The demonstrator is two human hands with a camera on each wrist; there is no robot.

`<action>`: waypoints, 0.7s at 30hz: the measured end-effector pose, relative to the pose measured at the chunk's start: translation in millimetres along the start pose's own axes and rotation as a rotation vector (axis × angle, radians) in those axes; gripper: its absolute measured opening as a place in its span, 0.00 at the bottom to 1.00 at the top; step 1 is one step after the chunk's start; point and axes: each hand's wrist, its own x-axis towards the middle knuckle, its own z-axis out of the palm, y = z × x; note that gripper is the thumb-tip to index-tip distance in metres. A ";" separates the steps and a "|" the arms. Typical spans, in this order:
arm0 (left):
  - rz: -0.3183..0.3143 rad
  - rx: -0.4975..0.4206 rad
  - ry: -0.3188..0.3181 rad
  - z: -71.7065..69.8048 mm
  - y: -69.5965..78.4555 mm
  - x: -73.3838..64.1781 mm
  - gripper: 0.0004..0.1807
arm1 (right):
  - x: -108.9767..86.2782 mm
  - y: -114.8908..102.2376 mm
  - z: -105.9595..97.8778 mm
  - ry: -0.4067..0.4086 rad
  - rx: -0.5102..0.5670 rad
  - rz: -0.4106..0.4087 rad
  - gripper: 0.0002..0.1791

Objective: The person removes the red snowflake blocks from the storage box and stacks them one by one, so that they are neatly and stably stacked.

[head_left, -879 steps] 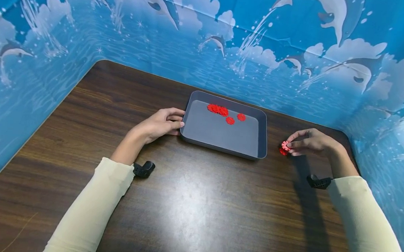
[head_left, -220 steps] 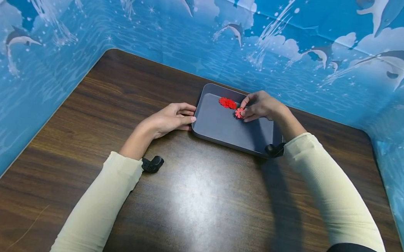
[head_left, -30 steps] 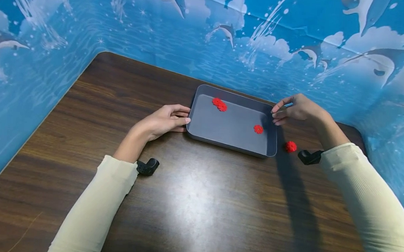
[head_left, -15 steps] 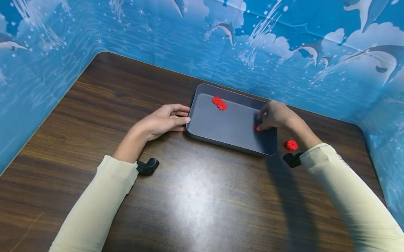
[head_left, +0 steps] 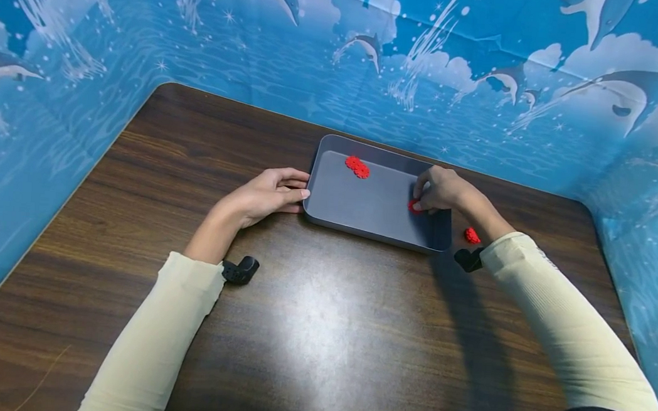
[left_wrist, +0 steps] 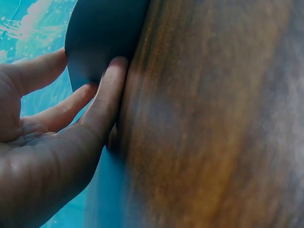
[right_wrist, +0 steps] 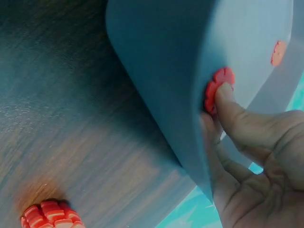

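Observation:
A shallow grey tray (head_left: 363, 204) lies near the table's back edge. At its left end my left hand (head_left: 264, 198) rests with thumb and extended fingers against the outer wall; the left wrist view shows these fingers touching the tray's side. Over the right part of the tray, my right hand (head_left: 445, 190) pinches a red interlocking disc (right_wrist: 219, 90), toothed at the edge, between thumb and fingers. In the head view the fingers mostly cover it. Overlapping red discs (head_left: 357, 167) lie at the tray's back left.
A stack of red discs (right_wrist: 52, 216) sits on the wooden table (head_left: 231, 331) just right of the tray, partly behind the right wrist in the head view. A blue dolphin-print cloth (head_left: 292, 71) rises behind the table. Each wrist carries a black camera mount (head_left: 240, 270).
My right hand has come from the tray's right rim down into the tray and taken hold of the single disc there, shifting it slightly left. The left hand stays put.

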 end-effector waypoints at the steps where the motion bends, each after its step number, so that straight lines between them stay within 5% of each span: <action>1: 0.000 0.000 0.000 0.2 0.2 0.2 0.32 | -0.6 0.7 -1.1 -0.009 0.011 -0.008 0.09; 12: -0.004 0.008 0.007 1.8 1.0 -0.2 0.31 | -11.2 15.3 -13.3 -0.071 0.334 -0.067 0.06; 21: -0.007 0.007 0.002 0.5 0.1 0.6 0.32 | -24.8 31.9 -28.9 -0.057 0.399 -0.063 0.08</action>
